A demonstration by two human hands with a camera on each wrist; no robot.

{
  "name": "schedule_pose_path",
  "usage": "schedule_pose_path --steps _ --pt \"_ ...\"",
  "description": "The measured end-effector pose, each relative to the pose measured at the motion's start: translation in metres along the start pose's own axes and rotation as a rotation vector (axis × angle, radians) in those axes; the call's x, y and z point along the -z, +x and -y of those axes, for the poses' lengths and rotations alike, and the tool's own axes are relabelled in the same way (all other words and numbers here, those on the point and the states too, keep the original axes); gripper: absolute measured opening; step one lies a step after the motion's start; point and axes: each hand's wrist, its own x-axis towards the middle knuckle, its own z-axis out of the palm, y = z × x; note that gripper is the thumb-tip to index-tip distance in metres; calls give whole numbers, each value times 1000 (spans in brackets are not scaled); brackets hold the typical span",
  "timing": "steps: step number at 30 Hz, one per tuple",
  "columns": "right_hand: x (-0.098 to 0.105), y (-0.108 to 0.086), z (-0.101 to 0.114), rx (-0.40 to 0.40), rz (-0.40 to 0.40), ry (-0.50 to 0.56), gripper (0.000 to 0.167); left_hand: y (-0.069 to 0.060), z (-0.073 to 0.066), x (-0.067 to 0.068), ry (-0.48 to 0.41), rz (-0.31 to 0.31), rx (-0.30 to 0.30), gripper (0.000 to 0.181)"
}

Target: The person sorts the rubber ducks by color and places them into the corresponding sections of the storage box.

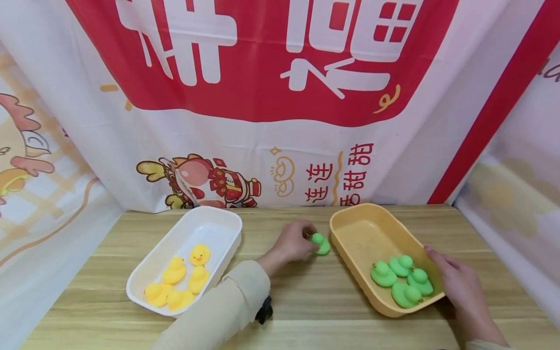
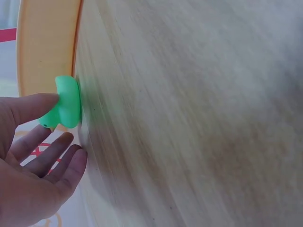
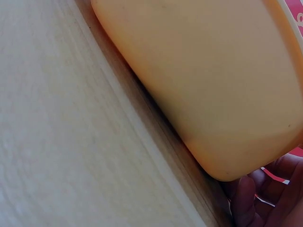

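My left hand (image 1: 297, 240) is at a small green toy duck (image 1: 321, 244) on the table, just left of the orange-yellow bin (image 1: 350, 262). In the left wrist view the thumb lies against the duck (image 2: 69, 101), the index finger reaches behind it, and the other fingers are loosely bent. My right hand (image 1: 461, 282) holds the bin by its right side; the right wrist view has curled fingers (image 3: 244, 198) at the bin's lower corner. Several green ducks (image 1: 404, 266) sit in the bin's near end. Part of the right hand's grip is hidden.
On the left stands a white bin (image 1: 142, 265) holding several yellow toy ducks (image 1: 175, 271) towards its near end. Both bins are on a wood-grain table (image 1: 302, 296). A printed cloth (image 1: 258, 102) hangs behind the table's far edge, with more cloth at the sides.
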Motion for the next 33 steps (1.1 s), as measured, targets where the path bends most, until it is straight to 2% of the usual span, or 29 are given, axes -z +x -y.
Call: schedule_pose_path --steps 6,12,15,19,26,33 --pt "-1 -1 1 10 4 20 101 -2 -1 9 -75 -22 37 30" --pt "-2 -3 2 24 4 10 99 -5 -10 26 -172 -95 87 32" --pt "-2 -2 2 28 4 15 99 -6 -15 35 -215 -137 74 33" --pt "-1 -1 1 38 2 25 99 -7 -22 45 -292 -179 24 37" --pt "0 -3 -1 21 5 8 100 -13 -40 58 -472 -161 -18 46" --pt "-1 -2 0 34 -6 29 99 -16 -49 62 -571 -111 -23 47"
